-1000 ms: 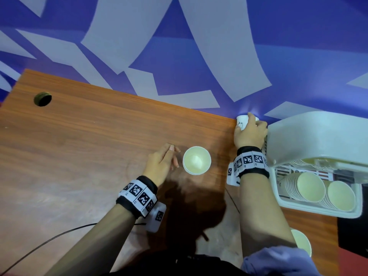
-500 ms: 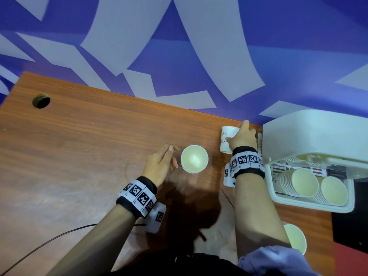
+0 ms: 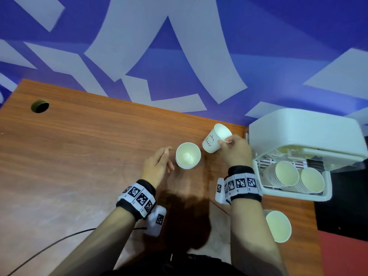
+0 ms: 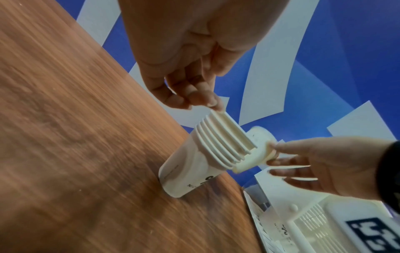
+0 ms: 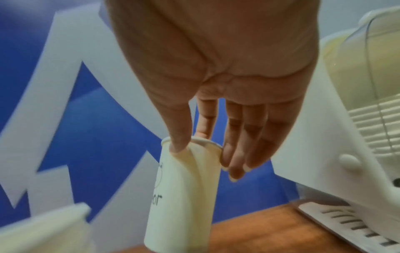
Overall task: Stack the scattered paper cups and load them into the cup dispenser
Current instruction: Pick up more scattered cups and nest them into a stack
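Note:
A stack of several nested white paper cups (image 3: 188, 156) (image 4: 194, 164) stands upright on the wooden table (image 3: 79, 156). My left hand (image 3: 167, 158) (image 4: 194, 101) is just left of the stack, fingers relaxed, fingertips touching its top rim. My right hand (image 3: 225, 140) (image 5: 194, 143) pinches the rim of a single printed paper cup (image 3: 214, 139) (image 5: 184, 196), thumb outside and forefinger inside. That cup hangs tilted above the table, just right of the stack. The white cup dispenser (image 3: 302, 136) stands at the right, its lid raised, with two rows of stacked cups (image 3: 284, 173) inside.
One more paper cup (image 3: 277, 226) sits near the table's front right, by my right forearm. A cable hole (image 3: 39, 106) is at the far left corner. A black cable (image 3: 49, 246) runs along the front left. The blue and white wall (image 3: 179, 56) rises behind the table.
My right hand lifted the single cup from the table's back edge beside the dispenser and carried it left toward the stack, turning its mouth upward. The left hand stayed by the stack.

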### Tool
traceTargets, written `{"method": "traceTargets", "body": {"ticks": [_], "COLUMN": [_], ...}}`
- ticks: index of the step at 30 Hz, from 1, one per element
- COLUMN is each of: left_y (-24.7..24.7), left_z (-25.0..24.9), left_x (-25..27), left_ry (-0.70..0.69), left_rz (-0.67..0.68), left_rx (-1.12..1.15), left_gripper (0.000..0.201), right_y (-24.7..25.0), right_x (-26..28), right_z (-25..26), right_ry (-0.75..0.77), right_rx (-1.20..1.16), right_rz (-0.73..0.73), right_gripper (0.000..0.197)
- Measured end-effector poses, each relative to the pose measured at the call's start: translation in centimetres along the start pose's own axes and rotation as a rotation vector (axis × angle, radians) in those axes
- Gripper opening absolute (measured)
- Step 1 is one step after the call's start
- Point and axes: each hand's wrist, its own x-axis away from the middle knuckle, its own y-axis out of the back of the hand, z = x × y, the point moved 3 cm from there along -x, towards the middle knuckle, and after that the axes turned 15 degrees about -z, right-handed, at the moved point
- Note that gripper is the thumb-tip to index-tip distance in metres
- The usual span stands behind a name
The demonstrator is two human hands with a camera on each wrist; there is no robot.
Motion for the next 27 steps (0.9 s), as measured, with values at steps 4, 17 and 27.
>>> {"method": "traceTargets", "body": {"ticks": [4,17,27], "left_y": [0.1,0.2,-0.6], "left_z": [0.1,0.1,0.9], "left_x": [0.2,0.4,-0.3], "left_ry": [0.03,0.048,0.034], "left_rz": [-0.01,-0.033,0.029], "left_rx": [0.021,0.009,-0.233], "left_gripper": [0.024,0.022,0.038], "right_y": [3.1,3.0,-0.2], "right_x": [3.0,6.7,6.5], "right_z": [2.5,3.4,2.0], "right_ry": [0.111,0.43,0.052], "right_rx": [-0.345,-0.305,-0.121], "right_rz": [-0.058,0.214,0.336], "right_gripper": [0.009,0.021,0.05]}}
